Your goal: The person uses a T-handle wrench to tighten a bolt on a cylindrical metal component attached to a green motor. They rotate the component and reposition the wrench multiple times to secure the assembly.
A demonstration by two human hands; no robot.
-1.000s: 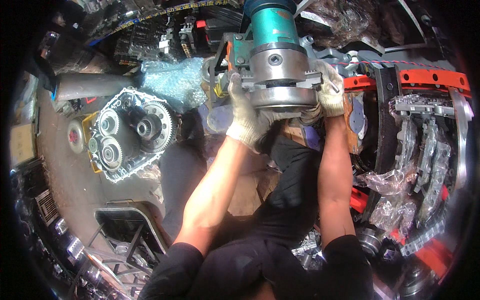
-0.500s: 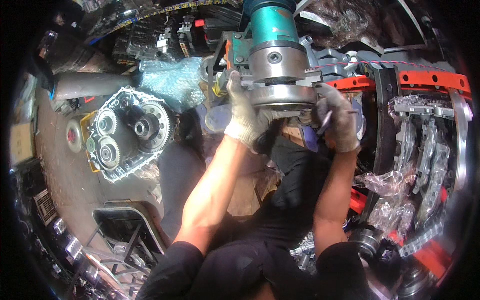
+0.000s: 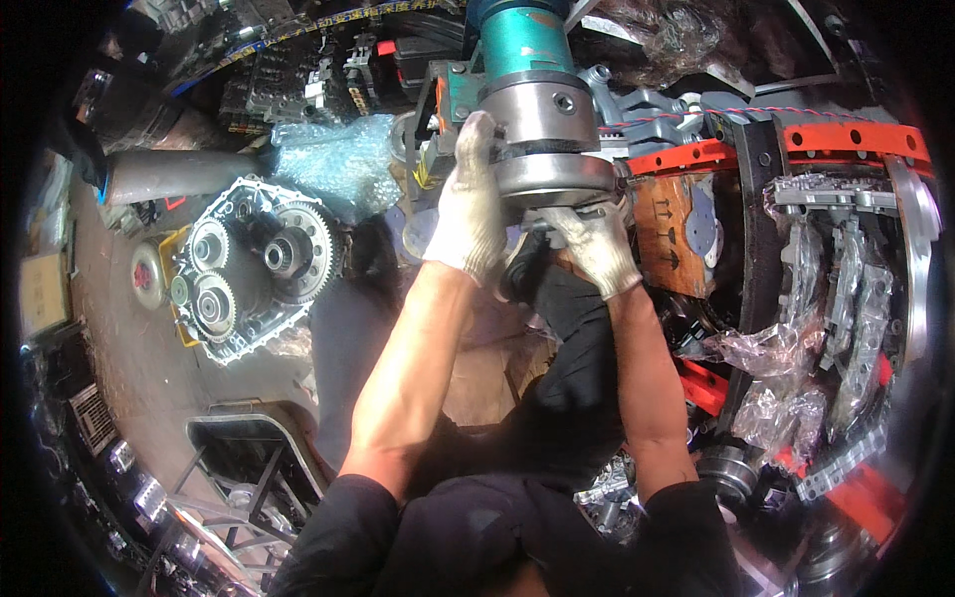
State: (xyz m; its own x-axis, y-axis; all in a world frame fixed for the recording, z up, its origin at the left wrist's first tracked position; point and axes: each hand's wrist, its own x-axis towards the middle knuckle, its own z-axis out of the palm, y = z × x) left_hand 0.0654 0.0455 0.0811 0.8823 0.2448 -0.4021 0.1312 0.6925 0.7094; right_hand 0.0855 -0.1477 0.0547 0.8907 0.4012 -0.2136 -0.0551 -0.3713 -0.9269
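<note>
A teal cylindrical machine body (image 3: 525, 42) carries a steel chuck (image 3: 542, 111) with a square socket in its side. Against the chuck's near face sits a round steel drum-like part (image 3: 554, 177). My left hand (image 3: 468, 204), in a pale knit glove, is closed round the left side of this part, its thumb side up along the chuck. From below, my right hand (image 3: 594, 239), gloved too, grips the near underside of the part; its fingertips are partly hidden beneath the rim.
A gearbox housing with several gears (image 3: 254, 269) lies to the left, beside bubble wrap (image 3: 338, 164). On the right stand an orange metal frame (image 3: 846, 136) and plastic-wrapped metal castings (image 3: 846, 289). A wooden block (image 3: 667, 234) is just right of my right hand.
My right hand has moved left from beside the part to beneath it. The chuck has turned, carrying its socket rightward in view. My left hand stays at the part's left side.
</note>
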